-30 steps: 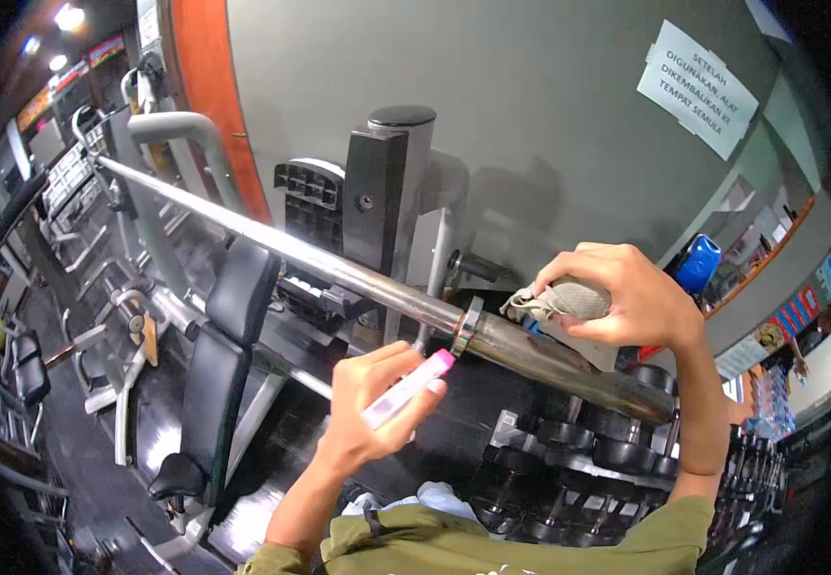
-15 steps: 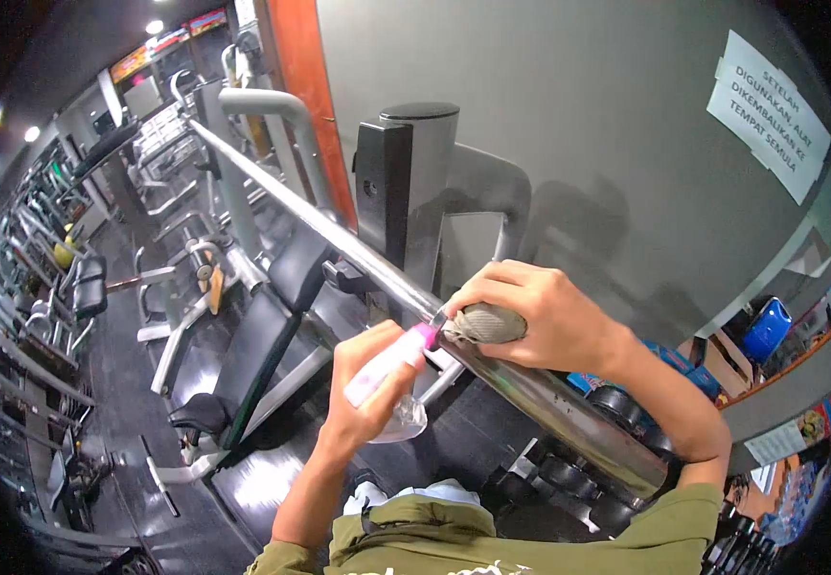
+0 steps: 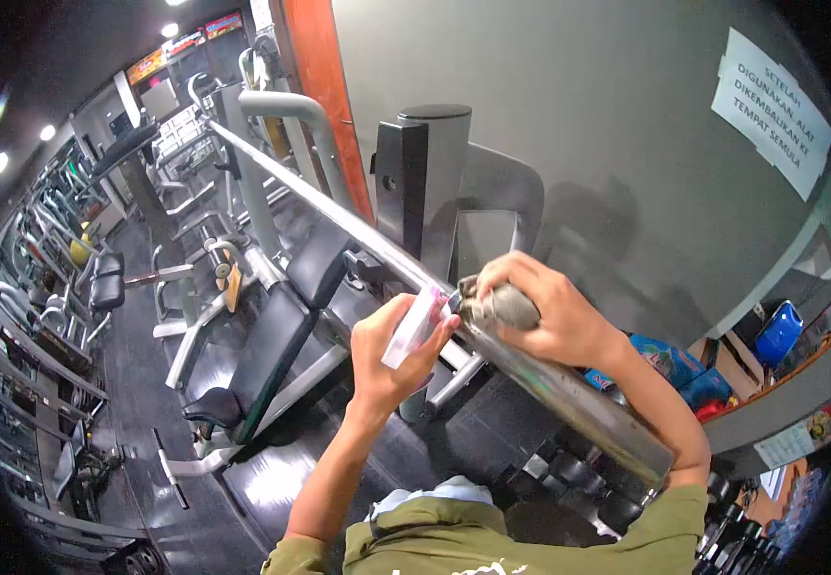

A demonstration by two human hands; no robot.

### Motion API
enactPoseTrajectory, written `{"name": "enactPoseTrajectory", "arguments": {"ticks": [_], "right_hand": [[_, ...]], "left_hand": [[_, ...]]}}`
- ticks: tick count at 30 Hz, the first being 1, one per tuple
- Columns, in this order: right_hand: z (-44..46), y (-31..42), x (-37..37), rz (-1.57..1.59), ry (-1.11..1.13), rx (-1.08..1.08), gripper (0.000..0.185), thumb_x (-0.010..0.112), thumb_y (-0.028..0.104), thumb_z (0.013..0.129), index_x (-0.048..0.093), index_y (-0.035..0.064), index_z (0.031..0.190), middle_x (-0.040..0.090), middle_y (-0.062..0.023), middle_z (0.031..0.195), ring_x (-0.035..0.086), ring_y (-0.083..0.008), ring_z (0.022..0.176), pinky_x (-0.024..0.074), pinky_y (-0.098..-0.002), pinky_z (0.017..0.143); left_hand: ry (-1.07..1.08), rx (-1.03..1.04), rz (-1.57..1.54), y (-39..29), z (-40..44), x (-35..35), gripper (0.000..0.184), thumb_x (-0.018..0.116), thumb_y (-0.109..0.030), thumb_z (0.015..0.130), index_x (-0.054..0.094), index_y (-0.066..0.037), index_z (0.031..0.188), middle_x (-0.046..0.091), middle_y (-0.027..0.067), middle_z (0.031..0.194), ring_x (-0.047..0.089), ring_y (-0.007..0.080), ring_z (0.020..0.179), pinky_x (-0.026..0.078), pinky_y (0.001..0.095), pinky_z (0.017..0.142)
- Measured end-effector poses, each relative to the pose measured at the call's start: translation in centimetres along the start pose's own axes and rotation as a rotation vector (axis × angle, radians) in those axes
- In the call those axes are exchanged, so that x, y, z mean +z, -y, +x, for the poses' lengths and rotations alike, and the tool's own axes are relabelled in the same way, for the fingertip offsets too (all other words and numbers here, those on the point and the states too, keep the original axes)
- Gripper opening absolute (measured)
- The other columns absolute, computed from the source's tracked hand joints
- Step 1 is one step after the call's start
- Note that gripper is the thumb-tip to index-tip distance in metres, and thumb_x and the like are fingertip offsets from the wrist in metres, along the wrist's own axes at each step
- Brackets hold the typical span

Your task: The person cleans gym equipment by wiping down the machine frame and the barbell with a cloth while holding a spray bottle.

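A small spray bottle point(image 3: 409, 331) with a pale pink-and-white top is gripped in my left hand point(image 3: 377, 359). Its head points at the barbell point(image 3: 573, 401), close to where the thin shaft meets the thick sleeve. My right hand point(image 3: 564, 311) is closed around a bunched grey-beige cloth point(image 3: 511, 307) at the near end of the sleeve. The cloth's loose edge lies close to the bottle's head. Part of the bottle's lower body is hidden by my left fingers.
Behind the bar stands a grey upright post point(image 3: 449, 182) against a grey wall. A black padded bench point(image 3: 267, 345) sits at left, with gym machines beyond. Dumbbells point(image 3: 578, 484) lie below the sleeve; a blue box point(image 3: 674, 369) is at right.
The view has shifted slightly, so the surroundings sit further right. My right hand has regrasped or turned the cloth, which looks more bunched. The bottle in my left hand has turned and tilted.
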State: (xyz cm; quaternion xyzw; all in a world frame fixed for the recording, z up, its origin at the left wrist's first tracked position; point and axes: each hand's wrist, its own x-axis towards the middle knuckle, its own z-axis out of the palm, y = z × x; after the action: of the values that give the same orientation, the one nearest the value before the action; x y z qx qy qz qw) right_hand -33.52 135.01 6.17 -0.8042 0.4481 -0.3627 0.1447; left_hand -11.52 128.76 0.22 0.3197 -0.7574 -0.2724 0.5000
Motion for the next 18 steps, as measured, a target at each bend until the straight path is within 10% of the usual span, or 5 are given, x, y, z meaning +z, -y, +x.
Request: {"name": "enactPoseTrajectory", "arguments": {"ticks": [9, 11, 13, 18], "right_hand": [[-2.9, 4.0, -4.9, -0.045, 0.315, 0.085, 0.042, 0.079, 0.004, 0.067, 0.067, 0.0065, 0.108, 0.069, -0.0094, 0.116, 0.064, -0.0275, 0.116, 0.0497, -0.0388, 0.102], [-2.3, 5.4, -4.3, -0.162, 0.324, 0.044, 0.045, 0.08, 0.004, 0.065, 0.068, 0.0089, 0.109, 0.069, -0.0066, 0.118, 0.064, -0.0268, 0.113, 0.0524, -0.0381, 0.098], [-1.3, 5.9, -2.3, -0.444, 0.321, -0.158, 0.046, 0.08, 0.003, 0.064, 0.069, 0.0106, 0.108, 0.07, -0.0046, 0.118, 0.063, -0.0253, 0.11, 0.054, -0.0373, 0.094], [0.8, 4.4, 1.6, -0.788, 0.239, -0.428, 0.031, 0.074, 0.012, 0.071, 0.067, 0.0135, 0.101, 0.068, 0.0038, 0.101, 0.063, -0.0207, 0.097, 0.0549, -0.034, 0.082]], "left_hand": [[-0.087, 0.08, -0.068, 1.5, -0.4, 1.0, 0.022, 0.082, -0.024, 0.082, 0.071, -0.007, 0.091, 0.071, 0.0094, 0.074, 0.071, 0.0235, 0.067, 0.052, 0.0319, 0.062], [-0.136, 0.113, -0.08, 1.7, -0.6, 1.5, 0.021, 0.081, -0.021, 0.085, 0.07, -0.003, 0.089, 0.069, 0.0076, 0.072, 0.064, 0.0115, 0.064, 0.049, 0.0279, 0.06], [-0.148, 0.079, -0.129, 1.9, -0.8, 1.9, 0.022, 0.082, -0.023, 0.082, 0.07, -0.005, 0.089, 0.07, 0.0105, 0.074, 0.071, 0.0232, 0.065, 0.051, 0.032, 0.06], [-0.166, 0.111, -0.148, 1.9, -0.9, 1.7, 0.02, 0.08, -0.02, 0.084, 0.07, -0.004, 0.089, 0.069, 0.012, 0.072, 0.069, 0.0212, 0.061, 0.05, 0.0319, 0.057]]}}
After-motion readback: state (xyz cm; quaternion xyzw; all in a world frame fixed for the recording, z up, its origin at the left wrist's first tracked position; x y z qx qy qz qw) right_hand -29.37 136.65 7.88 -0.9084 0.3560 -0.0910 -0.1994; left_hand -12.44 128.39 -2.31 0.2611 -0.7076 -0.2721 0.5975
